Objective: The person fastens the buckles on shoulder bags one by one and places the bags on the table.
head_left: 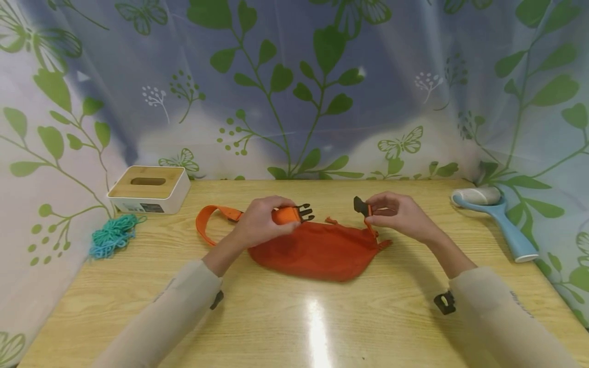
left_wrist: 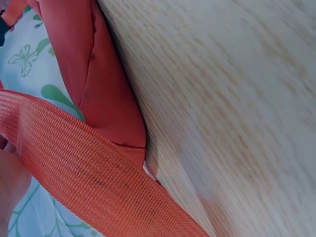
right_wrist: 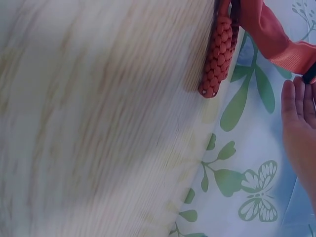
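Observation:
An orange-red waist bag lies on the wooden table in front of me. My left hand grips its orange strap close to the black pronged half of a buckle, whose prongs point right. Across a gap, my right hand pinches the other black buckle half by its short strap, above the bag's right end. The two halves are apart. A braided orange zip pull hangs at the bag's end in the right wrist view. Only part of each hand shows in the wrist views.
A white tissue box with a wooden lid stands at the back left, with a bundle of teal yarn before it. At the right lies a blue-handled lint roller. A leaf-patterned curtain hangs behind the table.

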A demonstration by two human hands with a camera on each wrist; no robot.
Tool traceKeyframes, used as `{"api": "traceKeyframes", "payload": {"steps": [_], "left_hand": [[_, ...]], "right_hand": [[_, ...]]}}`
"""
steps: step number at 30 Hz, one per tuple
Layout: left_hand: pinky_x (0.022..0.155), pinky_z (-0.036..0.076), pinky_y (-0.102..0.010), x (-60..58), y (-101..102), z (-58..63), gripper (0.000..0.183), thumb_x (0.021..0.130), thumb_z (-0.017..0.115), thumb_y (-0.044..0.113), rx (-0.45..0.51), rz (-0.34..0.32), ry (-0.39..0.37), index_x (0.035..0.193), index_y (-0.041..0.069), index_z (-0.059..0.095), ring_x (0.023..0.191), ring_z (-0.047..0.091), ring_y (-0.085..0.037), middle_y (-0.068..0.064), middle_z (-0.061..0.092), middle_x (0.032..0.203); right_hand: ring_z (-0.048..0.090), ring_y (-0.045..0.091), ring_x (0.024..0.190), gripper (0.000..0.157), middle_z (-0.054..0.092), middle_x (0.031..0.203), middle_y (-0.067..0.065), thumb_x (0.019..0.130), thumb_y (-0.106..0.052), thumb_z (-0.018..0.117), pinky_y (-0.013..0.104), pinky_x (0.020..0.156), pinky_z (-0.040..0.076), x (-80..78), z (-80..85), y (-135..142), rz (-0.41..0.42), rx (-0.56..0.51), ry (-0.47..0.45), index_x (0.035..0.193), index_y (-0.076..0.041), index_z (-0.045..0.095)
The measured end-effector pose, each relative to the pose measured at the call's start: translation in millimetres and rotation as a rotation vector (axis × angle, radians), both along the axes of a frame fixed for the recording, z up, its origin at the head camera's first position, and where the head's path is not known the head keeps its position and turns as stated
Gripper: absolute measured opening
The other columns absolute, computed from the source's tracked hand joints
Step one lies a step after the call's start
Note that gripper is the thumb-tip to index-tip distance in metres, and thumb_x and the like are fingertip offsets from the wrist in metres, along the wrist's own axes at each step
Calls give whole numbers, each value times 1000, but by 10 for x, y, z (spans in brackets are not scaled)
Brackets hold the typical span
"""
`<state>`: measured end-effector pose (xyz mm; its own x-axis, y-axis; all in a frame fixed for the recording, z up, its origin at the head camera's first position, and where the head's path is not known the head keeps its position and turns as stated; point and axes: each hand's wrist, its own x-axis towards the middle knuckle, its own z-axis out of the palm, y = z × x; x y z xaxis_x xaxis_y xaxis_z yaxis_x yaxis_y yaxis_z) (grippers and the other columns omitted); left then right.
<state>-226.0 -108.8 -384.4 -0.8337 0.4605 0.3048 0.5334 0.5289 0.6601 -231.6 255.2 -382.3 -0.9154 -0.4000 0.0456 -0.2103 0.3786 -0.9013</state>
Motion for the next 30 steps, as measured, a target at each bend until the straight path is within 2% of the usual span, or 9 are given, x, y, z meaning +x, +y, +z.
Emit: {"api": "traceKeyframes", "payload": {"steps": [5,12,20,23,27,30], "left_hand": [[66,56,-29,-17,28,1,38,85,81,27,-8,-21,1,117,9,73,86,64,-19,-4,70,114],[69,56,-29,-45,71,0,40,85,79,28,-34,-41,-26,120,8,73,89,64,-19,-6,70,115],[66,53,-28,-62,118,0,41,85,80,26,-53,-59,-26,120,6,73,81,61,-16,-6,71,110],[62,52,-28,-62,134,9,41,85,80,25,-49,-76,-20,120,6,73,76,60,-16,-5,71,107],[60,51,-28,-65,160,14,40,84,80,25,-52,-90,-39,120,7,73,74,59,-16,-4,70,106],[60,51,-29,-72,184,10,40,84,79,24,-59,-93,-54,120,8,73,75,59,-17,-5,70,107]], "right_hand": [[63,36,116,48,64,126,20,90,-12,79,32,86,57,-9,-25,-15,31,-17,7,131,3,60],[58,40,125,49,59,136,20,91,-12,78,31,90,56,6,-37,-48,60,-7,28,134,3,60],[57,42,125,47,58,136,19,90,-10,78,32,94,53,10,-52,-88,74,17,73,133,2,62],[57,42,125,45,58,136,19,90,-9,78,38,97,52,19,-46,-105,81,23,81,131,1,63],[57,43,124,44,58,135,20,89,-7,78,52,101,48,31,-45,-128,98,14,90,130,2,63],[58,43,124,44,58,134,21,89,-5,79,56,101,46,30,-53,-145,107,9,95,129,3,64]]}}
